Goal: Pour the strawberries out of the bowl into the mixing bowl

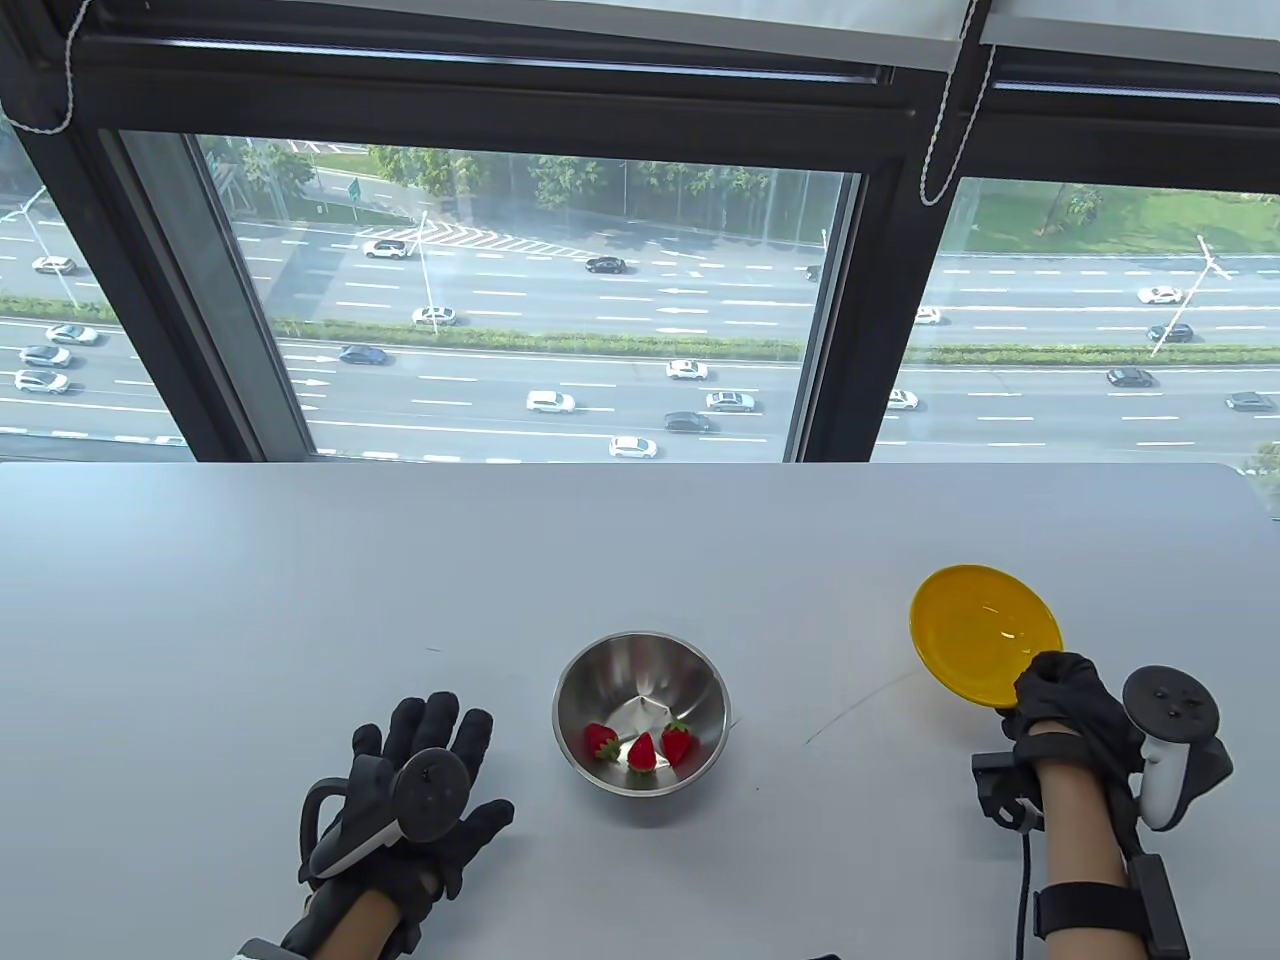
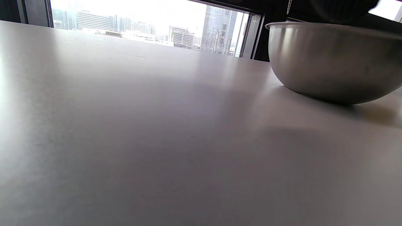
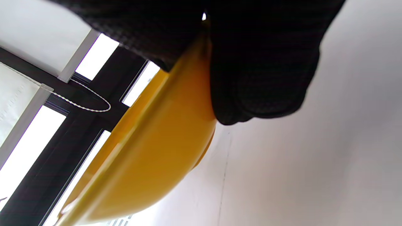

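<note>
A steel mixing bowl (image 1: 640,712) stands on the white table (image 1: 300,580) near the front middle, with three strawberries (image 1: 642,748) inside. It shows at the upper right of the left wrist view (image 2: 333,59). My right hand (image 1: 1065,700) grips the near rim of a yellow bowl (image 1: 985,632), which looks empty and is tilted. In the right wrist view the gloved fingers (image 3: 260,69) clasp the yellow bowl (image 3: 147,157) above the table. My left hand (image 1: 425,780) rests flat on the table, fingers spread, left of the mixing bowl and apart from it.
The table's far edge meets a large window (image 1: 520,300) over a road. A thin dark line (image 1: 860,705) marks the table between the two bowls. A cable runs along my right forearm (image 1: 1025,880).
</note>
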Action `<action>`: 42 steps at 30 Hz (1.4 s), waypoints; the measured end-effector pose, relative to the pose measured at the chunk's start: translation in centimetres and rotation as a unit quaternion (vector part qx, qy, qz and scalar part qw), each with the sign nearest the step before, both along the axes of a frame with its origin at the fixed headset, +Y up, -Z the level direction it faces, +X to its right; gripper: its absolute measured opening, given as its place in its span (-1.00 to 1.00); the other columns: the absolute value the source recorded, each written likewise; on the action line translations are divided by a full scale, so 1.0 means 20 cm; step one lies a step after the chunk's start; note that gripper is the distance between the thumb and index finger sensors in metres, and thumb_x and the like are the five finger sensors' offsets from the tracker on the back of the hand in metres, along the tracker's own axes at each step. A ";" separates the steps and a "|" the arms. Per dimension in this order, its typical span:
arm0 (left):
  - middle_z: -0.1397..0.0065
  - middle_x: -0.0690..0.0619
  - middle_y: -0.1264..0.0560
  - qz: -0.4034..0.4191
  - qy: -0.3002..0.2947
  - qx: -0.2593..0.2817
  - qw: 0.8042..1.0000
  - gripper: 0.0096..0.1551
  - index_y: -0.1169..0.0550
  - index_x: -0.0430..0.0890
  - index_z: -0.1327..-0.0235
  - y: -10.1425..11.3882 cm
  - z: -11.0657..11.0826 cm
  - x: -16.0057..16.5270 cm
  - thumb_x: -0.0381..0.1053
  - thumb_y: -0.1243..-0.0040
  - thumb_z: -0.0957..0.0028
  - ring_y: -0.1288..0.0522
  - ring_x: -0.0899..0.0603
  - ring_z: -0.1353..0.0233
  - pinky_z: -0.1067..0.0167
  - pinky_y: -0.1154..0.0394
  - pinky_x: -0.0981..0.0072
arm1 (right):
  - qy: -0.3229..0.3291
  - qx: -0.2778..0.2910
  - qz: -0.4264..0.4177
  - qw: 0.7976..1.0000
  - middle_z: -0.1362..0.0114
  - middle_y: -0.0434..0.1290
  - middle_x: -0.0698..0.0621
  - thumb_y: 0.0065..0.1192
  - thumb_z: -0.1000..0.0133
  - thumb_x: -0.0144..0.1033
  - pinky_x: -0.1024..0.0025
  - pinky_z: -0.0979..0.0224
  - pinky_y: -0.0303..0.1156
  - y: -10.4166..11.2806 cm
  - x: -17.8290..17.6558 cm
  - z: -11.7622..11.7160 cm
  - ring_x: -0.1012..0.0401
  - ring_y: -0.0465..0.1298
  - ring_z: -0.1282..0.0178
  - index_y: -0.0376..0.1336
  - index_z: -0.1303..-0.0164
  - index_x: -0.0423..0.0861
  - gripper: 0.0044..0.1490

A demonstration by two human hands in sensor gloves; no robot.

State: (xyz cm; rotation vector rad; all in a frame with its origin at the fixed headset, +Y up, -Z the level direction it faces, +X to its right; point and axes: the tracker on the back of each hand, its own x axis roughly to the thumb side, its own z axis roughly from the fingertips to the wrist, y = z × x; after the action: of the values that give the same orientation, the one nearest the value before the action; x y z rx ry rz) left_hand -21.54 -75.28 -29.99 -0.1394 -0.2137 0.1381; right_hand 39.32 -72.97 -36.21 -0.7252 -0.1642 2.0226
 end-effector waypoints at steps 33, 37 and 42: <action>-0.72 -0.05 0.28 -0.003 0.004 -0.021 1.000 0.09 0.06 0.11 -0.60 -0.06 -0.01 -0.01 0.50 0.02 0.12 0.27 -0.39 -0.70 -0.41 0.31 -0.52 | 0.028 -0.109 0.017 0.994 -0.55 0.10 -0.31 0.33 -0.03 -0.08 -0.06 -0.27 0.50 -0.13 0.00 -0.02 -0.15 0.51 -0.29 0.20 -0.29 0.07 -0.38; -0.72 -0.05 0.28 0.000 0.006 -0.020 1.000 0.09 0.06 0.11 -0.60 -0.06 -0.01 -0.01 0.50 0.02 0.12 0.27 -0.38 -0.70 -0.40 0.31 -0.52 | 0.027 -0.095 0.018 0.995 -0.60 -0.01 -0.30 0.30 -0.04 0.05 -0.13 -0.33 0.42 -0.11 0.00 -0.01 -0.20 0.40 -0.41 0.12 -0.41 0.11 -0.26; -0.72 -0.05 0.28 0.005 0.009 -0.015 1.000 0.09 0.06 0.11 -0.60 -0.04 -0.01 -0.02 0.50 0.02 0.12 0.27 -0.38 -0.70 -0.41 0.31 -0.52 | 0.039 -0.080 0.020 0.996 -0.64 -0.12 -0.29 0.26 -0.02 0.21 -0.22 -0.41 0.30 -0.08 0.00 0.00 -0.24 0.27 -0.51 0.01 -0.52 0.11 -0.08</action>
State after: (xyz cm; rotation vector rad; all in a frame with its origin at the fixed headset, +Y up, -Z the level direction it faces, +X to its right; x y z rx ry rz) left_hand -22.01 -76.14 -30.27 -0.1668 -0.1948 0.1529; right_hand 39.25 -74.50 -36.15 -0.7465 0.0279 2.1166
